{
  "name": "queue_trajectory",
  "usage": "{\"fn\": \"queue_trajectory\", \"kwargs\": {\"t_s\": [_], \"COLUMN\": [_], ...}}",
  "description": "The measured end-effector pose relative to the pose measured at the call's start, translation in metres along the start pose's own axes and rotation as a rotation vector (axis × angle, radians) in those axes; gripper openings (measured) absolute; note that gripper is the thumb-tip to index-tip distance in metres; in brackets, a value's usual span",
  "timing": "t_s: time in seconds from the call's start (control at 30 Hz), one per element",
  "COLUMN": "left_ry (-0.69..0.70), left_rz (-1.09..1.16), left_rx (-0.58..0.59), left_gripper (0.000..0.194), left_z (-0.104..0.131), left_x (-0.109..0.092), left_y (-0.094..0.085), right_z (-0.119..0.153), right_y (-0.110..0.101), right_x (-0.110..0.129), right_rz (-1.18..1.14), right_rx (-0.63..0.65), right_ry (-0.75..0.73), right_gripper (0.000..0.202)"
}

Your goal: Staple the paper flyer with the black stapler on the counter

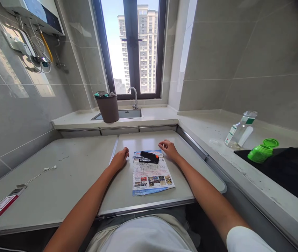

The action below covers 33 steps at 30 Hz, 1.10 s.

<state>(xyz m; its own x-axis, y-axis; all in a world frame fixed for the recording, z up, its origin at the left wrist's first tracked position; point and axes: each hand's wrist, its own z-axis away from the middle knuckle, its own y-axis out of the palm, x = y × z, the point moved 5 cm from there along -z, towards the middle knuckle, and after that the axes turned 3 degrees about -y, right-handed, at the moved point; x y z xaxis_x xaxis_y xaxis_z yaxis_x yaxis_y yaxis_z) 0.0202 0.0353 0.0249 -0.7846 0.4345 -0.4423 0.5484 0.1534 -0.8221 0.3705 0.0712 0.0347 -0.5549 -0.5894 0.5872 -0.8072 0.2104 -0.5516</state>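
Note:
A black stapler (149, 157) with a red mark at its right end lies on a printed leaflet (151, 171) on the table. Left of the stapler, my left hand (121, 157) rests on the tabletop, its fingers curled into a loose fist with nothing visible in them. My right hand (169, 148) lies on the table just past the leaflet's upper right corner, fingers loosely bent and slightly apart, holding nothing. Neither hand touches the stapler.
On the left of the table (80, 175) lie a red and white box (6, 203) and a white cable (40, 174). A brown bin (107, 109) stands by the sink (129, 113). A clear bottle (240, 131) and a green container (261, 152) stand on the right counter (204, 126).

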Motion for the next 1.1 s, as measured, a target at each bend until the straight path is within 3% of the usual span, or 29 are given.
{"fn": "queue_trajectory", "kwargs": {"t_s": [0.13, 0.23, 0.3, 0.53, 0.73, 0.93, 1.1], "left_ry": [0.062, 0.123, 0.176, 0.295, 0.323, 0.263, 0.205], "left_rz": [0.079, 0.165, 0.198, 0.122, 0.032, 0.069, 0.103], "left_rx": [-0.013, 0.009, 0.017, -0.016, -0.018, 0.079, 0.073], "left_gripper": [0.019, 0.029, 0.032, 0.027, 0.024, 0.022, 0.022], "left_z": [0.004, 0.006, 0.008, 0.009, 0.009, 0.01, 0.009], "left_x": [-0.016, -0.028, -0.035, -0.042, -0.041, -0.037, -0.034], "left_y": [0.0, 0.002, 0.004, 0.008, 0.008, 0.015, 0.016], "right_z": [0.007, 0.017, 0.022, 0.028, 0.032, 0.034, 0.034], "right_y": [0.018, 0.034, 0.042, 0.055, 0.054, 0.053, 0.05], "right_x": [0.034, 0.058, 0.069, 0.077, 0.094, 0.101, 0.103], "right_rz": [-0.234, -0.209, -0.124, 0.033, 0.049, 0.032, 0.024], "right_rx": [0.278, 0.474, 0.53, 0.468, 0.442, 0.46, 0.471], "right_ry": [-0.177, -0.281, -0.333, -0.341, -0.461, -0.495, -0.46], "right_gripper": [0.045, 0.065, 0.076, 0.062, 0.053, 0.055, 0.056]}}
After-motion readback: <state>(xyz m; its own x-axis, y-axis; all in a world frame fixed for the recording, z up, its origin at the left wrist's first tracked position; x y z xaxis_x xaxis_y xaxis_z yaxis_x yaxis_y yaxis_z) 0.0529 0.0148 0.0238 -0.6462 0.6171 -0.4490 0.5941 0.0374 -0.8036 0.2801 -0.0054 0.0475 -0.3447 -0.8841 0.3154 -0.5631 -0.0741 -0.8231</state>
